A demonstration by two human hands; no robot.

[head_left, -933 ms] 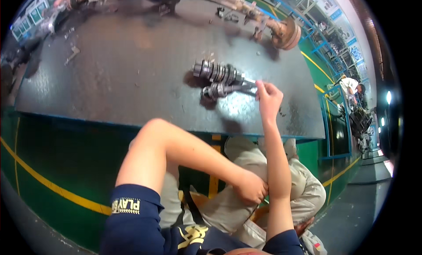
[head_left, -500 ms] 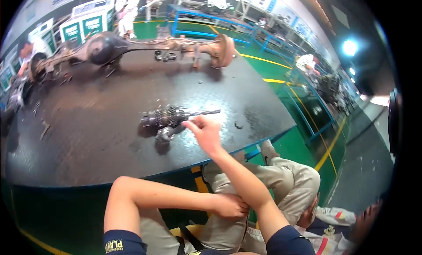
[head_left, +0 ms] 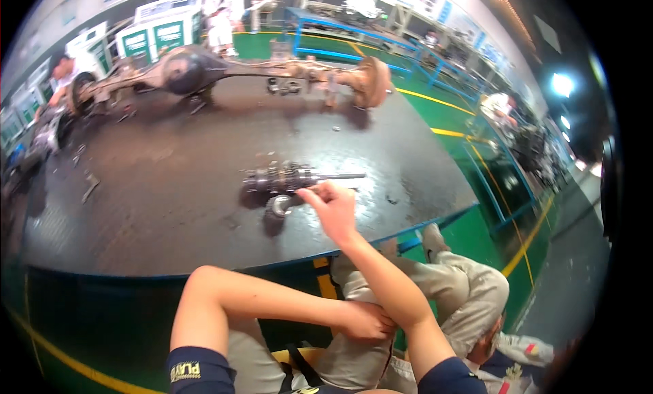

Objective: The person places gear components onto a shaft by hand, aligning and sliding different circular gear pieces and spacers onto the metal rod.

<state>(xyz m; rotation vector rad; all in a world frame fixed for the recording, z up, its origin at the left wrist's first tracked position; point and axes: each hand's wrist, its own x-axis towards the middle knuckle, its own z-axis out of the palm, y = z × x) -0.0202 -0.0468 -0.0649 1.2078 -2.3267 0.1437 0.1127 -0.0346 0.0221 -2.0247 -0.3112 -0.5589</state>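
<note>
My right hand (head_left: 333, 209) reaches over the metal table with thumb and fingers pinched on the dark end of a short gear shaft (head_left: 277, 205). The toothed head of that shaft faces left. Just behind it lies a longer gearbox shaft (head_left: 279, 178) carrying a row of gears, its bare rod (head_left: 350, 176) pointing right beyond my fingers. My left hand (head_left: 367, 320) holds nothing and lies on my thigh against my right elbow, fingers extended and partly hidden by that arm.
A rusty axle (head_left: 194, 71) with a round housing and a brake drum (head_left: 374, 82) spans the table's far side. Bearing rings (head_left: 282, 87) lie before it, small loose parts (head_left: 90, 186) at the left. A person in beige trousers (head_left: 469, 285) sits close on my right.
The whole scene has shifted to the right in the picture as my head turned slightly left. My right hand keeps its pinch on the short gear shaft; the left hand stays at my elbow.
</note>
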